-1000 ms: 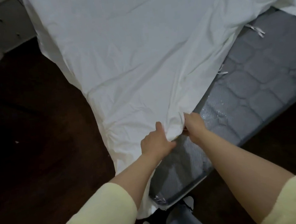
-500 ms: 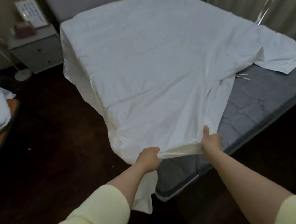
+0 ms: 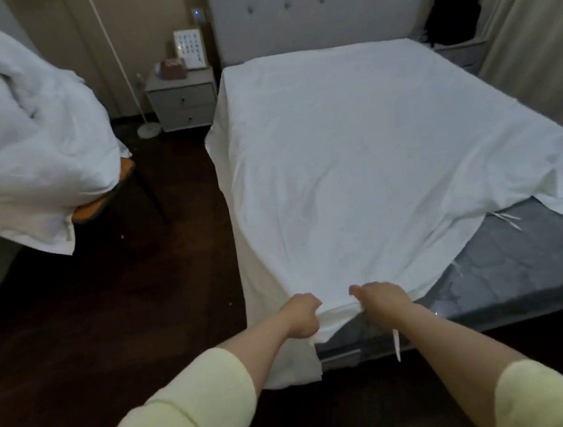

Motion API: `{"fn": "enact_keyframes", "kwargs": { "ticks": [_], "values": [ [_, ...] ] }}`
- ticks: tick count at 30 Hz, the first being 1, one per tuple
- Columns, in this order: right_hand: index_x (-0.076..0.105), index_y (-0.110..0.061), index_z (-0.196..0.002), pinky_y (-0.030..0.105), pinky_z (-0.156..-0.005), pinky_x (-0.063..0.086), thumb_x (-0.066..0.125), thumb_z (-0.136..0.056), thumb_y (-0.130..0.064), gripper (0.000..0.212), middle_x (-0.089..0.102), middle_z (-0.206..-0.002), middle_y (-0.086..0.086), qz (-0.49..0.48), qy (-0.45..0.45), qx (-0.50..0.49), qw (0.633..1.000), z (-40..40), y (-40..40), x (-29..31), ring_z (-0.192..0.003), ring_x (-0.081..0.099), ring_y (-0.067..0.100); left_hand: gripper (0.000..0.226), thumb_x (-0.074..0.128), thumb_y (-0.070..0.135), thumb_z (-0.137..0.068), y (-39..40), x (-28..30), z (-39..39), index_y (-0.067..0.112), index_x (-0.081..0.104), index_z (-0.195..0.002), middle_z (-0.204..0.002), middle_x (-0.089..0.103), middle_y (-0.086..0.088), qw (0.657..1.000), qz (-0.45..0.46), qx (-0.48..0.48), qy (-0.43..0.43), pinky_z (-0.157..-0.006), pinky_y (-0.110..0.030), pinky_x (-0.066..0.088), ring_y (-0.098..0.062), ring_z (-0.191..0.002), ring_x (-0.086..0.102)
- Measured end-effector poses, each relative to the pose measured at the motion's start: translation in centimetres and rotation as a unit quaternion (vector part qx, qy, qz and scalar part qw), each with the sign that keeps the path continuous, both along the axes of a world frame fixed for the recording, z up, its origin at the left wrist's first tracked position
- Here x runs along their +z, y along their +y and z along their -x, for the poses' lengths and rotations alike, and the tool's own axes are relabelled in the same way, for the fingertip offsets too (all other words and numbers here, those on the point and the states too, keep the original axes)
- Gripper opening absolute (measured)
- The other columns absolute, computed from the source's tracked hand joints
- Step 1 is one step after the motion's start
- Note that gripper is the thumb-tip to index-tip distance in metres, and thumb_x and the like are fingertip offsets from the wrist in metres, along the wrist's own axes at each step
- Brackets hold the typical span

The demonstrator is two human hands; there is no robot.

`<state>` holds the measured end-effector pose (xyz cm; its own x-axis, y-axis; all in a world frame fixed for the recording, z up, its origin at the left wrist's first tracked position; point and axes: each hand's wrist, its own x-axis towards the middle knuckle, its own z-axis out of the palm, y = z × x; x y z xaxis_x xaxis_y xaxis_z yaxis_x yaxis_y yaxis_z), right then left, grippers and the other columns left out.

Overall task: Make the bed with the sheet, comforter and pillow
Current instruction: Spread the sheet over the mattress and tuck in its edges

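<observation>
Change: both hands have drawn closer together along the sheet's near edge.
Left hand (image 3: 301, 318): fingers curled, gripping the hem.
Right hand (image 3: 381, 300): likewise gripping it.
Sheet (image 3: 354, 158): white, frame centre, covering most of the grey mattress (image 3: 505, 271).
</observation>
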<state>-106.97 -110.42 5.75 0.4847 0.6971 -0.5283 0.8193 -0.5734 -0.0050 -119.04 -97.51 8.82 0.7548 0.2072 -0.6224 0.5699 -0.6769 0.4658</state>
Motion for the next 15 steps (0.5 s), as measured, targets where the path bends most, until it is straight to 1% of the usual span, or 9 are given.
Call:
{"fn": "enact_keyframes", "kwargs": {
  "ticks": [2, 5, 7, 8, 9, 10, 11, 12, 15],
  "values": [
    [0.05, -0.011, -0.123, 0.033, -0.091, 0.045, 0.043, -0.09, -0.009, 0.033, 0.059, -0.121, 0.013, 0.037, -0.003, 0.026, 0.999, 0.2, 0.0, 0.7, -0.113, 0.057, 0.03, 0.044, 0.038, -0.001, -0.092, 0.2, -0.2, 0.9, -0.001, 0.045, -0.136, -0.144, 0.043, -0.017, 1.0, -0.016, -0.001, 0.021, -0.106, -0.031, 0.037, -0.031, -0.132, 0.042],
    [0.055, -0.014, -0.124, 0.034, -0.1, 0.043, 0.049, -0.092, -0.025, 0.035, 0.057, -0.131, 0.011, 0.094, 0.037, 0.027, 0.994, 1.9, -1.4, -0.2, -0.122, 0.053, 0.029, 0.045, 0.04, 0.001, -0.093, -0.9, -0.9, 2.3, -0.003, 0.041, -0.138, -0.148, 0.038, -0.017, 0.995, -0.025, -0.068, 0.068, -0.11, -0.031, 0.032, -0.03, -0.136, 0.038],
    [0.055, -0.015, -0.126, 0.035, -0.1, 0.043, 0.057, -0.088, -0.036, 0.044, 0.056, -0.132, 0.009, 0.159, 0.075, 0.014, 0.984, 3.5, -2.8, -1.5, -0.122, 0.052, 0.028, 0.045, 0.046, 0.004, -0.091, -2.0, -1.7, 3.3, -0.003, 0.044, -0.136, -0.145, 0.042, -0.017, 0.981, -0.015, -0.142, 0.129, -0.105, -0.035, 0.038, -0.031, -0.13, 0.044],
    [0.053, -0.015, -0.129, 0.035, -0.101, 0.042, 0.061, -0.085, -0.037, 0.05, 0.053, -0.135, 0.008, 0.193, 0.096, 0.004, 0.977, 4.2, -3.6, -1.9, -0.124, 0.05, 0.027, 0.046, 0.048, 0.006, -0.09, -2.5, -2.1, 3.8, 0.0, 0.045, -0.135, -0.144, 0.044, -0.017, 0.97, -0.002, -0.18, 0.165, -0.102, -0.036, 0.04, -0.03, -0.125, 0.048],
    [0.05, -0.018, -0.134, 0.036, -0.104, 0.04, 0.064, -0.084, -0.038, 0.056, 0.049, -0.139, 0.005, 0.217, 0.122, -0.016, 0.968, 4.6, -4.2, -2.1, -0.128, 0.047, 0.026, 0.048, 0.051, 0.008, -0.09, -2.8, -2.7, 4.2, 0.005, 0.045, -0.137, -0.146, 0.043, -0.014, 0.957, 0.012, -0.21, 0.199, -0.102, -0.036, 0.04, -0.029, -0.125, 0.047],
    [0.045, -0.022, -0.138, 0.036, -0.106, 0.038, 0.066, -0.082, -0.038, 0.061, 0.043, -0.143, 0.001, 0.23, 0.148, -0.044, 0.961, 4.7, -4.5, -1.9, -0.132, 0.043, 0.024, 0.052, 0.052, 0.01, -0.09, -2.7, -3.0, 4.4, 0.011, 0.042, -0.141, -0.149, 0.039, -0.01, 0.947, 0.024, -0.227, 0.225, -0.106, -0.037, 0.038, -0.028, -0.13, 0.044],
    [0.042, -0.025, -0.14, 0.037, -0.109, 0.036, 0.067, -0.083, -0.038, 0.064, 0.039, -0.146, -0.001, 0.229, 0.164, -0.073, 0.957, 4.7, -4.7, -1.6, -0.134, 0.039, 0.022, 0.054, 0.053, 0.012, -0.091, -2.5, -3.0, 4.7, 0.016, 0.04, -0.144, -0.151, 0.036, -0.007, 0.945, 0.031, -0.229, 0.234, -0.112, -0.037, 0.035, -0.026, -0.135, 0.039],
    [0.04, -0.025, -0.142, 0.037, -0.11, 0.034, 0.065, -0.085, -0.038, 0.063, 0.037, -0.148, -0.001, 0.219, 0.163, -0.093, 0.958, 4.4, -4.6, -1.0, -0.136, 0.038, 0.022, 0.054, 0.053, 0.014, -0.092, -2.0, -2.7, 4.5, 0.017, 0.04, -0.144, -0.152, 0.035, -0.006, 0.949, 0.029, -0.218, 0.224, -0.114, -0.036, 0.032, -0.025, -0.138, 0.036],
    [0.039, -0.017, -0.143, 0.032, -0.112, 0.03, 0.052, -0.095, -0.037, 0.054, 0.038, -0.149, 0.003, 0.149, 0.128, -0.133, 0.971, 3.3, -3.6, 1.5, -0.138, 0.036, 0.022, 0.049, 0.052, 0.014, -0.094, 0.2, -1.2, 3.1, 0.013, 0.044, -0.142, -0.15, 0.038, -0.006, 0.975, -0.003, -0.168, 0.145, -0.111, -0.031, 0.032, -0.024, -0.137, 0.038]
  ]
}}
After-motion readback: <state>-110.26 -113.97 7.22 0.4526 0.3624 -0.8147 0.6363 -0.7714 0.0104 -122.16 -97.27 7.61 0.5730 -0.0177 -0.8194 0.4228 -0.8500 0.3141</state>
